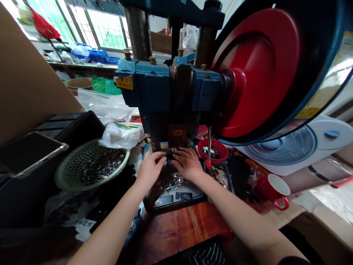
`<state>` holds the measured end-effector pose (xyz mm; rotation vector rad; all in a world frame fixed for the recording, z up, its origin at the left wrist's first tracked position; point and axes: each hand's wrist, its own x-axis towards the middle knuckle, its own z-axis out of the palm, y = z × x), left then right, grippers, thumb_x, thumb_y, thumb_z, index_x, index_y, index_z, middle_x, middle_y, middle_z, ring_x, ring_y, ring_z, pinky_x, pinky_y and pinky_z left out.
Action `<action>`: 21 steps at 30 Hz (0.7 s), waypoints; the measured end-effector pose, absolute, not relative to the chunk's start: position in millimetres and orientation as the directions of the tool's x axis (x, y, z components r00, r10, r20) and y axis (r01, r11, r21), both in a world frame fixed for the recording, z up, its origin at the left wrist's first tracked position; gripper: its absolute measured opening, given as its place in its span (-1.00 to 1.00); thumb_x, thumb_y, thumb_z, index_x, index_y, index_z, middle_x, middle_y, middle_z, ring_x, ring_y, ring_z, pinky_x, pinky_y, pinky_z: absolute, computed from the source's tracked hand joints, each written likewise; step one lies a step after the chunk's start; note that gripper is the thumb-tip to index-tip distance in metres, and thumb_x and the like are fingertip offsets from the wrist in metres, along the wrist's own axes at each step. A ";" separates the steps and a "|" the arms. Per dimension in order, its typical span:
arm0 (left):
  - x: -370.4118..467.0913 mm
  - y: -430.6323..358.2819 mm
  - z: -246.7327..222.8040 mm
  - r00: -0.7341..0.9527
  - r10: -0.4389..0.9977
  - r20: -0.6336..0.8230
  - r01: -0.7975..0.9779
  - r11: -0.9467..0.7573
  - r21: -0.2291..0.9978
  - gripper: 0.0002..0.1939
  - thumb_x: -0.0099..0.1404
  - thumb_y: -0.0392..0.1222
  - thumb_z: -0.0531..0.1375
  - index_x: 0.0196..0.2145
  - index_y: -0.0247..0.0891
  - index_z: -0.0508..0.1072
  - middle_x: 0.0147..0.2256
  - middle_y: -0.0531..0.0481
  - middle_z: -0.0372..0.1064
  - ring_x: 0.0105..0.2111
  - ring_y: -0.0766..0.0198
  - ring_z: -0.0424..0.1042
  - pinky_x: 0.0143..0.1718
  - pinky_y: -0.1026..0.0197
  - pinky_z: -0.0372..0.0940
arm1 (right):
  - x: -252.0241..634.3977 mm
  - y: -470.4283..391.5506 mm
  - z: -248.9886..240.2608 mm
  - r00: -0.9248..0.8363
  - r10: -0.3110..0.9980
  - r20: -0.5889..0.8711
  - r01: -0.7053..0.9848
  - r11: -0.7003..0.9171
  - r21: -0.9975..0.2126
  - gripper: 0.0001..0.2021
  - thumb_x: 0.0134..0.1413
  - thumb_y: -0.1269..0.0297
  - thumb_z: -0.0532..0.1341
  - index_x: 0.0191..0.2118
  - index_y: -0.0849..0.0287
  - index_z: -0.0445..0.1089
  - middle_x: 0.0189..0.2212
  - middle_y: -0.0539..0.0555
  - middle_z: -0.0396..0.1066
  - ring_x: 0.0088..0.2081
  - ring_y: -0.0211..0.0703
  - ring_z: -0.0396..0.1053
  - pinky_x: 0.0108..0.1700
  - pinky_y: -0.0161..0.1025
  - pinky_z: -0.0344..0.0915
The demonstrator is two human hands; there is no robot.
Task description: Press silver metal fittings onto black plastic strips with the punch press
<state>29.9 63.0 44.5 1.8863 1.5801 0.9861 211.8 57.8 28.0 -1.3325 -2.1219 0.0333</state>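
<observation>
Under the ram of a blue bench press (178, 132), both my hands meet at the die. My left hand (150, 171) is closed, its thumb and forefinger at the left end of a small dark flat piece (168, 154). From the other side my right hand (189, 165) holds the piece's right end, its fingers bent over the die and partly hiding it. Below my hands lies a dark-rimmed tray (154, 209) with a heap of tiny shiny metal bits (178, 178). Two black flat plates, one of them a black plate (184, 195), rest near the tray's front edge.
A red flywheel (264, 73) looms at upper right. Left stands a pale green colander (62, 176) of small parts, beside a phone (30, 154). Right are a red bowl (224, 156), a red-tipped rod (209, 162), a red mug (271, 189) and a white fan-like appliance (325, 143).
</observation>
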 end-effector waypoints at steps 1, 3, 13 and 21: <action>32.5 63.8 45.1 0.067 0.975 0.211 0.617 -0.207 0.759 -0.71 0.20 -0.04 0.10 -0.19 -0.17 0.48 -0.28 0.01 0.49 -0.28 0.18 0.44 -0.20 0.18 0.29 | 213.6 58.4 25.2 -0.266 0.819 0.509 0.782 0.492 -0.383 -0.72 0.18 0.12 0.10 -0.07 0.05 0.42 -0.05 0.03 0.42 0.08 -0.04 0.20 0.15 0.03 0.06; 38.2 66.5 45.9 0.066 0.977 0.201 0.611 -0.199 0.766 -0.73 0.19 -0.06 0.11 -0.22 -0.18 0.49 -0.29 0.01 0.50 -0.28 0.18 0.44 -0.21 0.19 0.29 | 217.5 59.8 20.0 -0.191 0.809 0.557 0.739 0.492 -0.461 -0.72 0.20 0.17 0.07 -0.06 0.10 0.40 -0.07 0.07 0.42 0.07 -0.07 0.22 0.11 -0.04 0.15; 54.7 81.4 34.0 0.020 0.961 0.276 0.617 -0.229 0.753 -0.74 0.21 -0.07 0.09 -0.31 -0.23 0.51 -0.29 -0.05 0.49 -0.27 0.15 0.44 -0.19 0.12 0.29 | 220.1 54.4 17.5 -0.240 0.806 0.541 0.798 0.482 -0.363 -0.75 0.19 0.21 0.09 -0.07 0.01 0.42 -0.06 0.03 0.42 0.11 -0.06 0.17 0.19 0.07 -0.03; 52.4 86.6 25.3 0.004 0.944 0.330 0.648 -0.254 0.718 -0.78 0.16 -0.12 0.12 -0.36 -0.25 0.52 -0.32 -0.09 0.45 -0.24 0.11 0.38 -0.15 0.08 0.24 | 221.8 55.7 23.8 -0.289 0.811 0.509 0.830 0.476 -0.289 -0.73 0.19 0.12 0.08 -0.07 -0.03 0.42 -0.03 0.01 0.40 0.13 0.00 0.14 0.20 0.14 -0.12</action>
